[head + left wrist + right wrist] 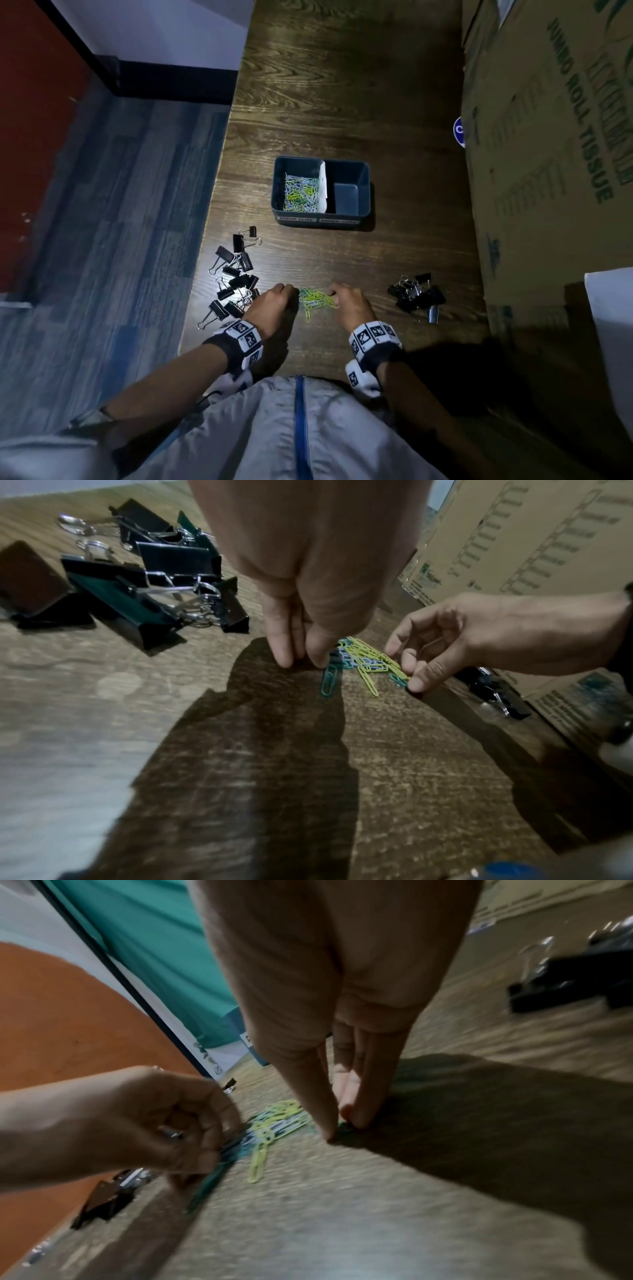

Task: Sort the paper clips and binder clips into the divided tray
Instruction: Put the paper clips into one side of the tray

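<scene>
A small heap of yellow, green and blue paper clips point(317, 301) lies on the wooden table near its front edge. My left hand point(291, 296) pinches the heap's left side with curled fingers point(284, 653). My right hand point(334, 296) pinches the right side between thumb and fingers point(363, 1112). A teal clip point(329, 679) sticks out just below my left fingertips. The dark divided tray point(366, 192) stands farther back; its left compartment holds paper clips point(301, 195), its right compartment is bare. Black binder clips lie in a left pile point(236, 277) and a right pile point(416, 294).
A large cardboard box point(548, 171) walls off the table's right side, close to the right binder clips. The table's left edge point(205, 257) runs just beside the left binder clip pile, with blue floor below. A white divider point(322, 185) splits the tray.
</scene>
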Demonstrator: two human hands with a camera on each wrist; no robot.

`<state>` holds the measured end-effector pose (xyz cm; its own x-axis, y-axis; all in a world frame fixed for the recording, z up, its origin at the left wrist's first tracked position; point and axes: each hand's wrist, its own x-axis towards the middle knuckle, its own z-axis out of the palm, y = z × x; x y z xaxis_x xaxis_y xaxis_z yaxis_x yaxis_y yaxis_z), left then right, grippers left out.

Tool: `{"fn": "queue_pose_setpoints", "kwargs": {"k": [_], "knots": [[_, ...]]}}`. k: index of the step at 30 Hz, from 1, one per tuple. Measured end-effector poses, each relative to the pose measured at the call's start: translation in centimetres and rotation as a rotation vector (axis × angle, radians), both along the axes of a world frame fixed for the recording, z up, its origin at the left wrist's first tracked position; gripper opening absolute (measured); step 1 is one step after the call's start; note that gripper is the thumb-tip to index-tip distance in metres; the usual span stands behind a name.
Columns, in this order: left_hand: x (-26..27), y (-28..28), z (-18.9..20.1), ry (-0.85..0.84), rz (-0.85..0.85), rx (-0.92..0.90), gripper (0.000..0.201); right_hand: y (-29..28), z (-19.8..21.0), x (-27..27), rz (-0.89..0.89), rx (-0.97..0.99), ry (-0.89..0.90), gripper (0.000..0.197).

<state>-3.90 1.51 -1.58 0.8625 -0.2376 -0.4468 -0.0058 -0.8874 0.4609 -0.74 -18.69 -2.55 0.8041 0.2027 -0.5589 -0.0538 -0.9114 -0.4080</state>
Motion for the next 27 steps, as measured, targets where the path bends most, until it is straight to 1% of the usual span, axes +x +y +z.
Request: {"fn": "queue_pose_setpoints", "kwargs": {"k": [4, 6, 7, 8, 10, 11, 12, 14, 16, 18, 20, 22, 23, 26, 27], "knots": [[0.1, -0.1, 0.0, -0.021, 0.058, -0.157, 0.03, 1.2, -0.1, 0.1, -0.024, 0.058, -0.027, 0.05], [0.0, 0.3, -0.2, -0.049, 0.08, -0.176, 0.031, 0.9, -0.3, 0.2, -0.036, 0.061, -0.024, 0.049], [-0.2, 0.6, -0.3, -0.062, 0.083, -0.152, 0.035, 0.5, -0.4, 0.1, -0.041, 0.065, -0.031, 0.053], [-0.3, 0.9, -0.4, -0.061, 0.07, -0.108, 0.045, 0.1, -0.7, -0.1, -0.047, 0.079, -0.046, 0.059], [-0.5, 1.1, -0.7, -0.021, 0.018, -0.015, 0.075, -0.5, -1.1, -0.6, -0.036, 0.097, -0.055, 0.074], [-0.4, 1.1, -0.8, -0.002, -0.001, 0.012, 0.085, -0.5, -1.1, -0.7, -0.009, 0.067, -0.05, 0.078], [-0.3, 0.9, -0.9, 0.004, -0.013, 0.023, 0.088, -0.2, -1.0, -0.7, 0.023, 0.03, -0.047, 0.079], [0.0, 0.3, -1.2, -0.009, -0.026, 0.021, 0.083, 0.8, -0.5, -0.6, 0.082, -0.018, -0.074, 0.075], [0.4, -0.5, -1.2, -0.042, -0.028, 0.003, 0.071, 1.9, -0.1, -0.5, 0.132, -0.031, -0.111, 0.064], [0.7, -1.1, -1.1, -0.062, -0.02, -0.024, 0.062, 2.6, 0.1, -0.5, 0.142, -0.024, -0.121, 0.057], [0.7, -1.4, -1.2, -0.065, -0.029, -0.03, 0.064, 2.8, 0.3, -0.6, 0.132, -0.015, -0.124, 0.052], [0.6, -1.5, -1.3, -0.059, -0.051, 0.005, 0.066, 2.9, 0.3, -0.8, 0.132, -0.014, -0.154, 0.049], [0.5, -1.6, -1.3, -0.054, -0.059, 0.033, 0.061, 3.0, 0.3, -1.0, 0.133, -0.014, -0.172, 0.046], [0.6, -2.0, -0.9, -0.069, -0.046, 0.055, 0.034, 3.1, 0.4, -1.4, 0.127, -0.005, -0.23, 0.036], [0.7, -2.1, -0.7, -0.067, -0.048, 0.053, 0.028, 3.2, 0.5, -1.4, 0.125, -0.005, -0.24, 0.033]]}}
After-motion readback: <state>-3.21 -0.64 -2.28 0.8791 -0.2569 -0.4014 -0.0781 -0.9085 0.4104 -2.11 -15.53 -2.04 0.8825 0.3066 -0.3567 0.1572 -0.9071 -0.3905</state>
